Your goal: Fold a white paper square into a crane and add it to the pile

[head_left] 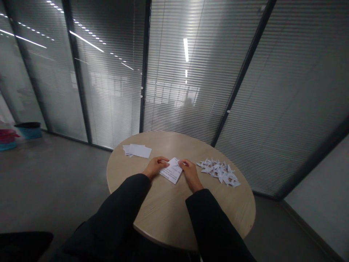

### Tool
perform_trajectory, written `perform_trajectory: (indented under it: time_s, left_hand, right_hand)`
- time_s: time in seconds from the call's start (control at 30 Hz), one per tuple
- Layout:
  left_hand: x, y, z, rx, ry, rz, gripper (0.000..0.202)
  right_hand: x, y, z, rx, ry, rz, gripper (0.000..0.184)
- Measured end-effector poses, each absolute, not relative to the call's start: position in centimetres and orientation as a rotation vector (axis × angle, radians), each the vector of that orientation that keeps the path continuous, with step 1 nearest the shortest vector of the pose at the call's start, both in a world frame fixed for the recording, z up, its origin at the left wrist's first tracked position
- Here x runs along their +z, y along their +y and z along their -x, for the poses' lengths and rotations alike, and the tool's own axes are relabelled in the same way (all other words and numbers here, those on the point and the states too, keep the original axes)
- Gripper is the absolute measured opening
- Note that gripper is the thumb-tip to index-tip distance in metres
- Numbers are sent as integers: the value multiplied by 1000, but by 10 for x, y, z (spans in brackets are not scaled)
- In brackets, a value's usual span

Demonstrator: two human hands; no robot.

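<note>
At the table (166, 214), the printed paper (172, 174) is between your left hand (156, 167) and right hand (190, 173), the fingers of each pinching its edge. White slips (141, 150) lie beyond your left hand, folded figures (218, 171) beside your right.

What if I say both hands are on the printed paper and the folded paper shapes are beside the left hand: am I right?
Not quite: the head view shows the folded paper shapes beside the right hand, not the left hand. Both are on the printed paper.
</note>
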State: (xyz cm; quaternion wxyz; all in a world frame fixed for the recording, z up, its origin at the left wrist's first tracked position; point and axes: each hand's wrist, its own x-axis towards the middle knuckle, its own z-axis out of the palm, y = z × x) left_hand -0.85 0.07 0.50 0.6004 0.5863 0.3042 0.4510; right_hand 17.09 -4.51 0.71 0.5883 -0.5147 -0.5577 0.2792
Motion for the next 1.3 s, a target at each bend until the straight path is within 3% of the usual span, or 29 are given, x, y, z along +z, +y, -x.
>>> perform_trajectory:
  time_s: [0.4,0.7,1.3]
  left_hand:
    - [5,-7,7,910,670,-1416,38]
    - [3,-4,5,937,636,-1372,44]
    - [7,-7,4,915,577,-1200,39]
  right_hand:
    - [11,-52,-162,791,-1403,1109,36]
    - [11,-50,-164,497,-1510,1135,28]
    - [10,-53,-162,379,-1578,1049,21]
